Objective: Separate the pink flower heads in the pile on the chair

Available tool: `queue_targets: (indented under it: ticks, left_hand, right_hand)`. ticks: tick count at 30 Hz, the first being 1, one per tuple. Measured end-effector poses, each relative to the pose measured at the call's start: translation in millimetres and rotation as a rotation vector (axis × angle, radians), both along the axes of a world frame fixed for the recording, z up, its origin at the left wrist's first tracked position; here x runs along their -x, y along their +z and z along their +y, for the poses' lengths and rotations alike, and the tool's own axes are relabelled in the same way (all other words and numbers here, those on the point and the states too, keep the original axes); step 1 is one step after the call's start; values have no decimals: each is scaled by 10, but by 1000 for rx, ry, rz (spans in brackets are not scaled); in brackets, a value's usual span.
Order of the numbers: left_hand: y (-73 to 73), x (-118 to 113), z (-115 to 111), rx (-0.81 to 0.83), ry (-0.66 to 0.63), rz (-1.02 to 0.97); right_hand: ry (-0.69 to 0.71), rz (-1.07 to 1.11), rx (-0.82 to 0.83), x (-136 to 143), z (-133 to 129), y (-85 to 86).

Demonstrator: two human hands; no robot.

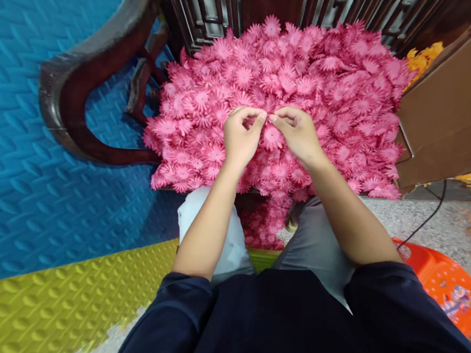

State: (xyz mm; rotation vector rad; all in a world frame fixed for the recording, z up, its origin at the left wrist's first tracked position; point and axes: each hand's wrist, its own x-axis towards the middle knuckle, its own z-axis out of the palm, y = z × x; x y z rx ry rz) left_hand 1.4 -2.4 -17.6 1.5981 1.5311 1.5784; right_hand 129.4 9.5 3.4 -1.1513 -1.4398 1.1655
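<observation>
l hand (240,137) & r hand (296,132) both pinched shut on one pink flower (268,117) over the flower pile (336,86).

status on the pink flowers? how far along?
Done: can't tell; the big pile of pink flowers on the wooden chair shows no sorted batch. In hand: left hand and right hand pinch one small pink piece together. Left: seemingly most of the pile, plus spilled flowers below.
</observation>
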Motion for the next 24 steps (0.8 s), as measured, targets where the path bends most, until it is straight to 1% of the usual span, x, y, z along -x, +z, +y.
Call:
queue_targets:
  ticks: [2,4,6,8,10,11,13,15,16,17,19,21,22,24]
  left_hand:
    - [-17,2,16,-10,-3,11]
    - [-56,39,60,-30,25,-3]
    - [-106,123,121,-58,108,-47]
    - [-142,245,177,-86,236,-100]
    - [-147,362,198,-81,353,-122]
    - [-136,404,192,-66,385,-120]
    - [-100,433,151,-50,404,-99]
    - [-66,386,97,-62,374,-48]
    - [-57,342,75,-70,334,-12]
    - [-56,290,60,-70,274,25]
    - [-70,185,49,-40,104,78]
    - [-94,105,59,4,-45,83]
    - [-104,83,68,19,-89,73]
    - [-119,80,89,26,-101,45]
  right_hand:
    - [-4,13,-7,5,-2,7]
    - [-12,25,-8,-4,3,6]
    - [-42,35,-8,-32,21,-4]
    - [-87,49,-3,-76,55,-23]
    - [-119,63,9,-120,91,-44]
    - [-126,67,15,-136,106,-54]
    - [-125,67,20,-150,119,-65]
    - [-117,65,20,-139,108,-61]
    - [-108,64,23,-127,95,-52]
    - [-93,62,29,-114,80,-38]
    - [-48,59,46,-90,46,-4]
    - [1,55,60,-78,20,29]
    - [17,55,63,-77,12,40]
    - [25,64,63,-81,9,45]
